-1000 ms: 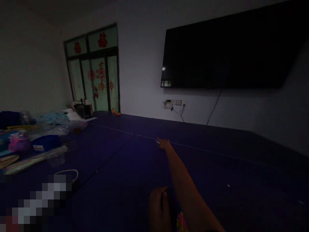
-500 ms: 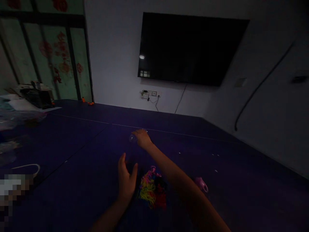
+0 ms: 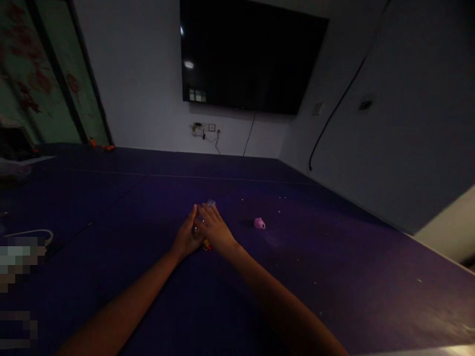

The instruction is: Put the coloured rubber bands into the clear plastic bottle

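A small clear plastic container [image 3: 211, 203] lies between my two hands; most of it is covered by fingers, and its exact kind is unclear. My left hand [image 3: 187, 237] is curled around its near left side. From above and to the right, my right hand [image 3: 215, 230] is closed over it. Just beneath the hands a bit of the colourful pile of stretchy loops [image 3: 207, 244] peeks out, yellow and red; the rest is hidden. A small pink-purple piece with a ring-shaped handle [image 3: 259, 223] rests on the floor, right of my right hand.
The dark blue-purple floor mat [image 3: 148, 198] has thin seams and scattered white specks. At the left edge sits a blurred-out item with a white looped cord [image 3: 48, 235]. Small orange objects [image 3: 107, 148] stand by the glass door. A television [image 3: 252, 59] hangs on the wall above sockets [image 3: 208, 127].
My right hand has brought the clear container back toward me, to my left hand, which has closed around it. The view has turned right, and the hands now cover most of the colourful pile.
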`<state>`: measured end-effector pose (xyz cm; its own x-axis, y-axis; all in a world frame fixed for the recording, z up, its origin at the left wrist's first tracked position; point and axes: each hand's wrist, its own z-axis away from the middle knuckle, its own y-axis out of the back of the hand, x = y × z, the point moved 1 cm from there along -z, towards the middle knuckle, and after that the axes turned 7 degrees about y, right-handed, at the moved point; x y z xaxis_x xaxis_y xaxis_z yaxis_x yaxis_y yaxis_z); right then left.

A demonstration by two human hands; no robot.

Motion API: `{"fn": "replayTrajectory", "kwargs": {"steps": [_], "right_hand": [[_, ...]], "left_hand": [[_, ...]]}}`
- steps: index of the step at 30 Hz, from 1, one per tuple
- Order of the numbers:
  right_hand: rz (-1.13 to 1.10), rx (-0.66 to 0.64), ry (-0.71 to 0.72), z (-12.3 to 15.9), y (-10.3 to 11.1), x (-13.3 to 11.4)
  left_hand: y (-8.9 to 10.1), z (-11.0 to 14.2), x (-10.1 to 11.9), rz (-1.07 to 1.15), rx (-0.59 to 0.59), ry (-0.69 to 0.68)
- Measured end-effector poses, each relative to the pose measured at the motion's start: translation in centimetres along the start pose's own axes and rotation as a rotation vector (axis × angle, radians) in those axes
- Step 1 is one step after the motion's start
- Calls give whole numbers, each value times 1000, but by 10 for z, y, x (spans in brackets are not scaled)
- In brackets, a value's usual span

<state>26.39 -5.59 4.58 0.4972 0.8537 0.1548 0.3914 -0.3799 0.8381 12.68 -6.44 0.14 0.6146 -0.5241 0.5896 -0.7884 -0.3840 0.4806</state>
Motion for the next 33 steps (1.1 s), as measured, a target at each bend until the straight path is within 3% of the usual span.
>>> {"fn": "replayTrajectory", "kwargs": {"steps": [5, 10, 12, 15, 18, 20, 24, 28, 33], "right_hand": [[-3, 81, -181, 20, -12, -13], [-92, 200, -404, 32, -23, -1], [-126, 126, -343, 31, -25, 3], [-162, -52, -95, 25, -27, -1], [-179, -181, 142, 18, -30, -14], [-176, -228, 210, 15, -32, -22], [-119, -247, 124, 14, -36, -19], [-43, -240, 26, 18, -38, 2], [-37, -235, -36, 23, -37, 23]], "left_hand": [[6, 6, 0, -177, 20, -117], [20, 1, -8, -337, 308, 100], [26, -3, -16, -398, 405, 200], [32, -8, -32, -434, 462, 319], [33, -12, -43, -400, 498, 348], [33, -13, -45, -368, 516, 323], [31, -14, -37, -341, 470, 296], [28, -15, -25, -362, 392, 232], [24, -14, -16, -360, 386, 129]]}}
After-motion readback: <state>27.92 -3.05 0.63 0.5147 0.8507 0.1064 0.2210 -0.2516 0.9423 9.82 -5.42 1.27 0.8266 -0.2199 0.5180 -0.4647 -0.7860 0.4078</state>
